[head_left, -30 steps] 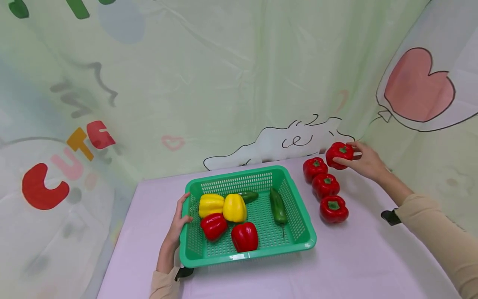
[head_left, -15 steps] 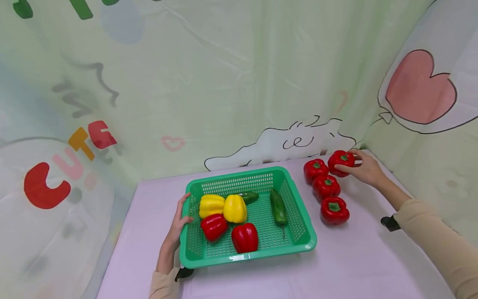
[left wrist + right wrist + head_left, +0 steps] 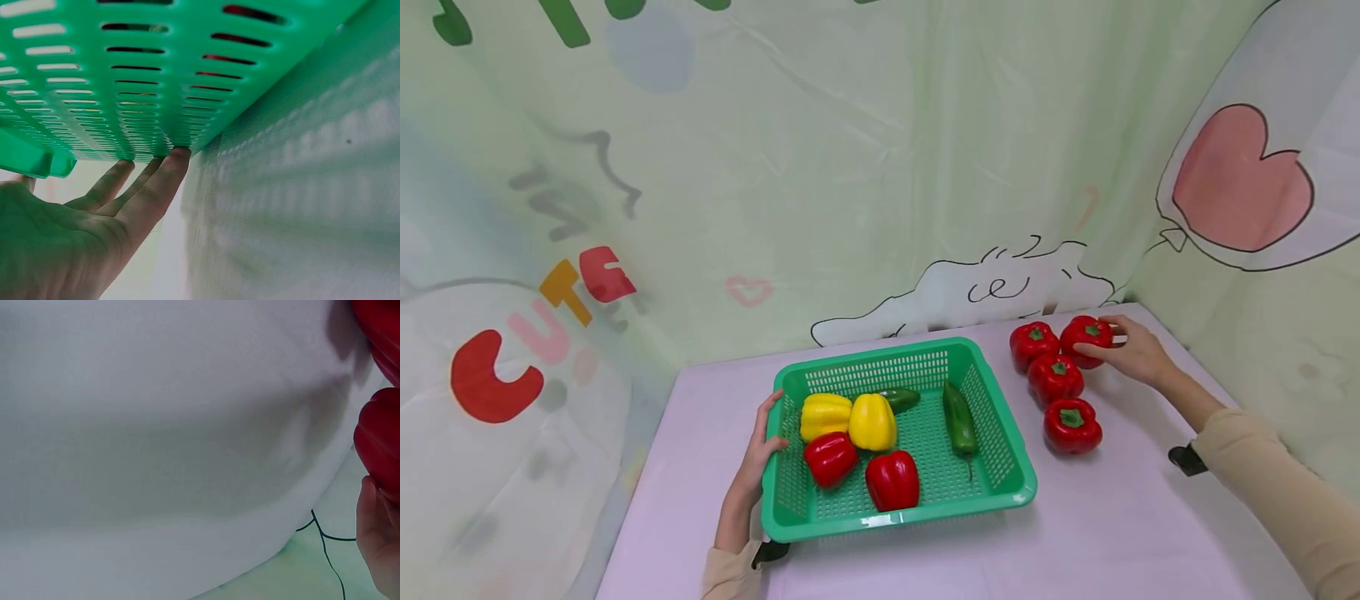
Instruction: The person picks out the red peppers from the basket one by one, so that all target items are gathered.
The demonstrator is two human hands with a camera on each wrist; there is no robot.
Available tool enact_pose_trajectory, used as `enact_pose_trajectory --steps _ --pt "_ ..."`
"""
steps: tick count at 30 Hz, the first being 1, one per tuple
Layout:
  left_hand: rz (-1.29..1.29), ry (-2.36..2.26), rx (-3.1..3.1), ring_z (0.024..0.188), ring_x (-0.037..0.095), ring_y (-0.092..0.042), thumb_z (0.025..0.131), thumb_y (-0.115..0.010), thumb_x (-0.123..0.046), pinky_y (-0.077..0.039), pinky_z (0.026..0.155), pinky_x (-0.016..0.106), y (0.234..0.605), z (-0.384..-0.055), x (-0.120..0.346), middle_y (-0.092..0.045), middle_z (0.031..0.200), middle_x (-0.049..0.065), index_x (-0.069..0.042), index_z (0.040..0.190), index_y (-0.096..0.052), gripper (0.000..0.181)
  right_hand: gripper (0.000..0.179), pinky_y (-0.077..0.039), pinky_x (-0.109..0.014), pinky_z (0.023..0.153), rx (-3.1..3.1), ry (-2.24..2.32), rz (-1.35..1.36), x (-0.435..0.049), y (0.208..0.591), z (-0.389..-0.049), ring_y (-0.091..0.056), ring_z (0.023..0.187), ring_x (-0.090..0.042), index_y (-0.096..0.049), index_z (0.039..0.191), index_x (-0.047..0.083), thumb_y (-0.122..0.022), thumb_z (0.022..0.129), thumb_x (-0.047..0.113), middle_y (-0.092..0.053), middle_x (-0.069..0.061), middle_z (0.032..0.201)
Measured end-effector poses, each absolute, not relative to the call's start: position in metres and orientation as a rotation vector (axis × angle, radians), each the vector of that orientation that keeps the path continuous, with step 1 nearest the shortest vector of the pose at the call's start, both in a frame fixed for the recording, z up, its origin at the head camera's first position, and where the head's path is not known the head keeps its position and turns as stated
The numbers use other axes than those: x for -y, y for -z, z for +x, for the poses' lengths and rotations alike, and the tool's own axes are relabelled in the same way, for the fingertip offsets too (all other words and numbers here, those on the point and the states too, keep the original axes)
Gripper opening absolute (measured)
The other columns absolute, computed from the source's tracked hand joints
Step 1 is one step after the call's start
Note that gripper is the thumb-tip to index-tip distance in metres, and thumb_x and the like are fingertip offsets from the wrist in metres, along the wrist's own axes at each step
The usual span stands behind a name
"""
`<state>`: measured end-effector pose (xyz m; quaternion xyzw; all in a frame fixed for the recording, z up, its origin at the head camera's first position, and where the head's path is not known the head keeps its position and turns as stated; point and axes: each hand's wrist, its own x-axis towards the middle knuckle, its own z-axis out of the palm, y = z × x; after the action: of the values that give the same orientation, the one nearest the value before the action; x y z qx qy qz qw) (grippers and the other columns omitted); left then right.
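My right hand [image 3: 1131, 350] holds a red bell pepper [image 3: 1086, 340] between thumb and fingers, at the back right of the table. This pepper stands beside three other red bell peppers [image 3: 1055, 379], stem up, in a slanting row. My left hand [image 3: 757, 450] grips the left rim of a green plastic basket [image 3: 898, 518], thumb over the edge. In the left wrist view its fingers [image 3: 153, 194] lie along the slotted outer wall [image 3: 144, 69]. The basket holds two yellow bell peppers [image 3: 872, 422], two red bell peppers [image 3: 892, 482] and two long green peppers [image 3: 958, 419], one partly hidden.
The table has a pale lilac cloth [image 3: 1000, 554]. A light green printed curtain [image 3: 850, 167] hangs along the table's back and sides, close behind the red peppers. The basket fills the middle of the table.
My right hand has lowered the red bell pepper toward the table, next to the top of the row. My left hand stays on the basket, and the basket's contents look the same.
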<state>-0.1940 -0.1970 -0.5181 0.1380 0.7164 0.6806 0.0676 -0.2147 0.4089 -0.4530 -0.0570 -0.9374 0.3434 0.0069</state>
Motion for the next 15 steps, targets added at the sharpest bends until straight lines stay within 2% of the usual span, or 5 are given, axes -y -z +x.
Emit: enact_pose_trajectory --steps 15 --pt "0.429 -2.061 -2.143 0.132 0.043 -0.028 0.083 -0.038 0.0 -0.043 0.095 0.05 0.5165 -0.1932 0.1947 -0.011 0.16 0.015 -0.018 0.156 -0.016 0.078 0.09 -0.05 -0.058 0.086 3.004 -1.083 -0.142 -0.4109 0.4599 -0.2134 -0.034 0.122 -0.056 -0.025 0.145 -0.013 -0.063 0.09 0.048 -0.032 -0.041 0.137"
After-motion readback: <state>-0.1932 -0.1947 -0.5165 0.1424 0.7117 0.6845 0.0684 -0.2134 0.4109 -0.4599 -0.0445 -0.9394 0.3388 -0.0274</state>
